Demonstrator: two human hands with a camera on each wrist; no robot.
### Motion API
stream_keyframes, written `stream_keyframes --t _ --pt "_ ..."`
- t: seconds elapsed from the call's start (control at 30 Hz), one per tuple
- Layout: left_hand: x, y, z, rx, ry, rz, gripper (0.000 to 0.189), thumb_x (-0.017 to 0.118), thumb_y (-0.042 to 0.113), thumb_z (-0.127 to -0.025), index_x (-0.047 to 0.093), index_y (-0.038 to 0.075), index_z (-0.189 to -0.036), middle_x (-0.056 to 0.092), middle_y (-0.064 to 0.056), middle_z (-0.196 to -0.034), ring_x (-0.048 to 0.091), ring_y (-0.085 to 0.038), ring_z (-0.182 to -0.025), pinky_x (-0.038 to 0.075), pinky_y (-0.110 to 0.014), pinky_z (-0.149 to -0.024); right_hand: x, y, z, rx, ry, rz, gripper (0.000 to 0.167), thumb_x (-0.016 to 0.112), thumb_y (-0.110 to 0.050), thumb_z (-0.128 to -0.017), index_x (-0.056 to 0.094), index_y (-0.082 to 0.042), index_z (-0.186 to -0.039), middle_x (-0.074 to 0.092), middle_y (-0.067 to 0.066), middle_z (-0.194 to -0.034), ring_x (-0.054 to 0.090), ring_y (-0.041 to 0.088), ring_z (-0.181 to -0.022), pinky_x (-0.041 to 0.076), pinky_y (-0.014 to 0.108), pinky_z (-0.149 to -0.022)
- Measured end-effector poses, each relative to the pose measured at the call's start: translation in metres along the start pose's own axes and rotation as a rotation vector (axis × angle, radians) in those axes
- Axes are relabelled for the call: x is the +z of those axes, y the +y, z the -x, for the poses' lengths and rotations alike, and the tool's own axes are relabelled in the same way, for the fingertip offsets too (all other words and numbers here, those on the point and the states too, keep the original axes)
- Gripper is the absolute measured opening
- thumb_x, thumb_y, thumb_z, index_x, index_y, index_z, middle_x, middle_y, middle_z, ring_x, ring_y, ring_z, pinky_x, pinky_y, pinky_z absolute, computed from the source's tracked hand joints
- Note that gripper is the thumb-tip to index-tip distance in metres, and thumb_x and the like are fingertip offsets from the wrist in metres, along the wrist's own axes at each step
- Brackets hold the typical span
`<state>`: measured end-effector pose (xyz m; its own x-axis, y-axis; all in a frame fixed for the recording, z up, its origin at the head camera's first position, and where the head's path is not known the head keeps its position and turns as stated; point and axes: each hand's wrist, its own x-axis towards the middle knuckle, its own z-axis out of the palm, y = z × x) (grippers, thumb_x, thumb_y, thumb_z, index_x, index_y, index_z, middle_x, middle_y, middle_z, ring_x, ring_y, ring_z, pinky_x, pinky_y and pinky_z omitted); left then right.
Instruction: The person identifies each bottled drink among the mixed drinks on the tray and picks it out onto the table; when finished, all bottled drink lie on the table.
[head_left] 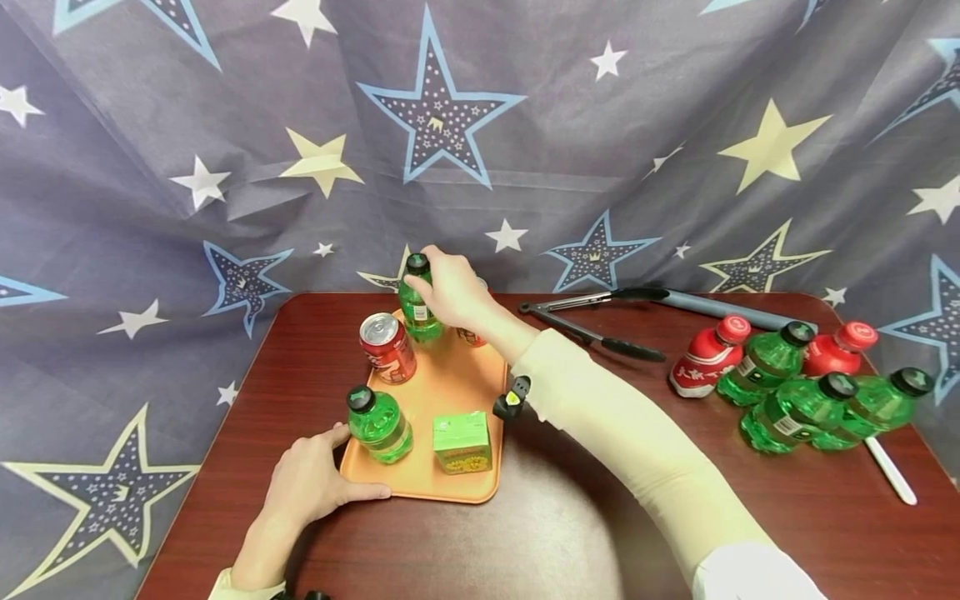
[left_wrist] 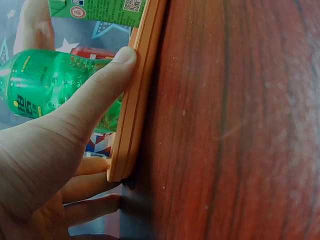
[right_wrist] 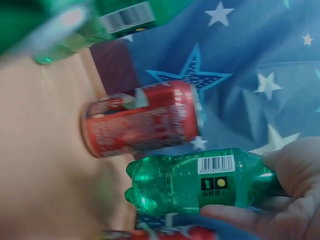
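My right hand (head_left: 459, 292) grips a green soda bottle (head_left: 422, 312) around its upper part at the back of an orange tray (head_left: 431, 392). In the right wrist view, its fingers and thumb curl round the neck end of the bottle (right_wrist: 190, 182); whether its base touches the tray I cannot tell. A red soda can (head_left: 388, 350) stands left of it; another can (head_left: 472, 337) is mostly behind the hand. My left hand (head_left: 307, 475) spans the tray's near left corner, thumb on the rim (left_wrist: 135, 100), beside a second green bottle (head_left: 381, 429). A green carton (head_left: 462, 446) sits front right.
On the right lie black-handled tongs (head_left: 592, 329), a grey-blue bar (head_left: 735, 310) and a white stick (head_left: 891, 471). Several green bottles (head_left: 787, 417) and two red bottles (head_left: 705, 358) stand there. A star-patterned curtain (head_left: 600, 167) hangs behind the brown table (head_left: 555, 517).
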<state>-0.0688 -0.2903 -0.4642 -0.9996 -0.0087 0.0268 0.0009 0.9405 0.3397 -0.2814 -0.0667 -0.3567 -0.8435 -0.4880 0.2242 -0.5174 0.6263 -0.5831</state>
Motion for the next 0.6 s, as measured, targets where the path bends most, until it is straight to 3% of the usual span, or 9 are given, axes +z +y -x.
stream_keyframes --t 0.27,0.6 --pt "-0.003 -0.002 0.0 0.0 -0.001 -0.002 0.108 0.093 0.081 -0.047 0.075 0.012 -0.128 0.08 -0.018 -0.115 0.076 -0.042 -0.094 0.057 -0.06 -0.074 -0.046 -0.012 0.004 -0.002 0.099 0.022 0.041 0.062 -0.036 -0.109 0.061 -0.003 -0.133 0.077 0.017 -0.121 0.075 0.033 -0.116 0.059 0.044 -0.098" --pt "0.001 -0.002 -0.001 0.0 -0.009 0.0 0.11 0.092 0.082 -0.046 0.074 0.012 -0.13 0.08 -0.018 -0.116 0.076 -0.041 -0.094 0.057 -0.06 -0.075 -0.129 -0.019 0.027 -0.023 0.18 0.025 0.042 0.066 -0.039 -0.106 0.065 -0.006 -0.133 0.077 0.012 -0.121 0.072 0.027 -0.105 0.057 0.042 -0.097"
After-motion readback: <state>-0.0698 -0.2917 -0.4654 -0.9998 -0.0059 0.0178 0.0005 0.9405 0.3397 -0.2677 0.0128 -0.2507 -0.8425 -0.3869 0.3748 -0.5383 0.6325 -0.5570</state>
